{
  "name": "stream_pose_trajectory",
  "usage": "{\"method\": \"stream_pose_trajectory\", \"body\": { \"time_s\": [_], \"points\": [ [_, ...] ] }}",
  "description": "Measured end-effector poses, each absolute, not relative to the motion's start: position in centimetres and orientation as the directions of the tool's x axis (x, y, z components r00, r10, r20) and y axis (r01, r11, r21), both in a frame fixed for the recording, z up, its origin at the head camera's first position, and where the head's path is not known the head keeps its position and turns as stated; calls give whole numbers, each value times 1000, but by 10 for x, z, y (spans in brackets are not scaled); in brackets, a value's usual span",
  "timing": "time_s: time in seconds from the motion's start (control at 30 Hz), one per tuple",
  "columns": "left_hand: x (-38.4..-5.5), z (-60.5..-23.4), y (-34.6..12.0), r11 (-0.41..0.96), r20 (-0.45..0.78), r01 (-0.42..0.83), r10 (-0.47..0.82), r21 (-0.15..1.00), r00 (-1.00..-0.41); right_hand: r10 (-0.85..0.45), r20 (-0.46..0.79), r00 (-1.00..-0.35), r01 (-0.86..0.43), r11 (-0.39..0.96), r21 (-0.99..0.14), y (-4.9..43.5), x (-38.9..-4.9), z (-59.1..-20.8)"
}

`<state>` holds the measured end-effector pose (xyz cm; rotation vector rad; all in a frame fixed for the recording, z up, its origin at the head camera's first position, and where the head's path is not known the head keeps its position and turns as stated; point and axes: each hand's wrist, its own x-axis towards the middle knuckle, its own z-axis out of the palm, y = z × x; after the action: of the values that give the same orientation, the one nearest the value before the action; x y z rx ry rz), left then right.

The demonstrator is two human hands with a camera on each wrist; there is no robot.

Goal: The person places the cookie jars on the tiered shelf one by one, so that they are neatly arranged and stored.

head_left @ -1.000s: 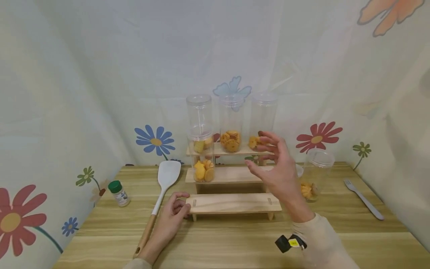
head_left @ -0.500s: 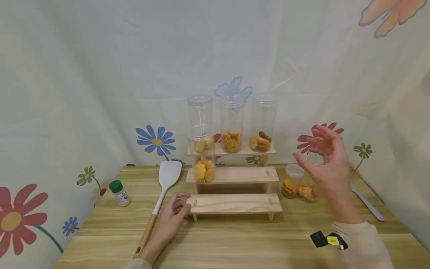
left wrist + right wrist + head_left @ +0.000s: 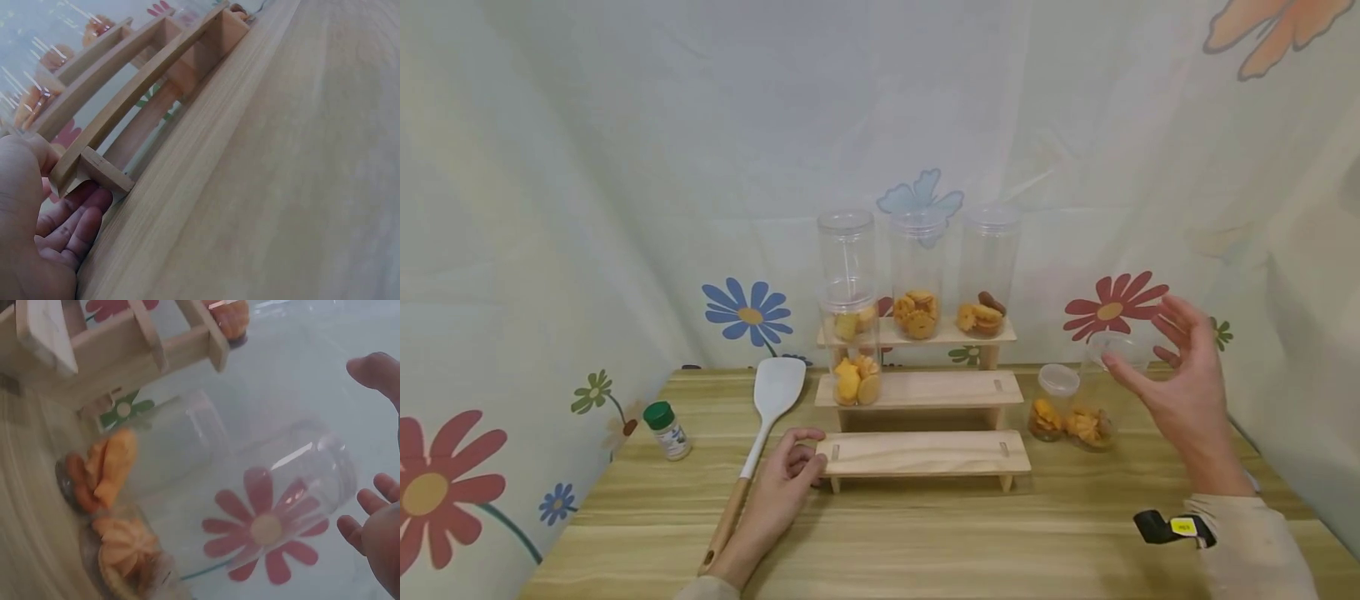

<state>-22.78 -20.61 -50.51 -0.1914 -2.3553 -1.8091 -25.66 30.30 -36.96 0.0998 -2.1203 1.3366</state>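
My left hand (image 3: 782, 483) holds the left end of the lowest step of a three-tier wooden rack (image 3: 925, 454). In the left wrist view, the thumb side lies against the step's end, with fingers (image 3: 81, 219) below it by the leg. At the right, my right hand (image 3: 1187, 400) stands with spread, gently bent fingers beside a tall clear lidded jar (image 3: 1116, 354) of cookies. In the right wrist view that jar (image 3: 306, 469) stands apart from the fingertips (image 3: 350, 531). A shorter cookie jar (image 3: 1058, 383) stands close by, left of it.
Three clear cookie jars, one the middle jar (image 3: 917, 275), stand on the top tier; another jar (image 3: 853, 350) is on the second tier's left. A white spatula (image 3: 778, 387) and a green-capped shaker (image 3: 666, 432) lie left. A fork's handle (image 3: 1252, 481) is partly hidden by the right arm.
My right hand has moved right, away from the rack, past the tall jar to its right side. The shorter jar has come into sight. My left hand has stayed at the rack.
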Motion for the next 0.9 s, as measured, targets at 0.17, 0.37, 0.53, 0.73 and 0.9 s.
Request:
{"method": "stream_pose_trajectory", "body": {
  "time_s": [0.17,0.37,0.53,0.73,0.9],
  "points": [
    [-229,-506,-206,258,208,200,-2,945,-978,209,473,-856,-347,448,-824,316,-263,-389],
    [-228,-506,-207,258,195,188,-4,948,-981,148,431,-890,-339,416,-844,326,-273,-413],
    [-228,-505,-207,253,197,191,2,949,-981,119,397,-910,-328,380,-865,332,-278,-429],
    [-227,-503,-206,249,197,190,0,950,-981,36,386,-922,-357,311,-881,340,-283,-452],
    [-227,-503,-206,258,204,197,-2,946,-979,-38,332,-943,-329,276,-903,348,-282,-465]
  ]
}}
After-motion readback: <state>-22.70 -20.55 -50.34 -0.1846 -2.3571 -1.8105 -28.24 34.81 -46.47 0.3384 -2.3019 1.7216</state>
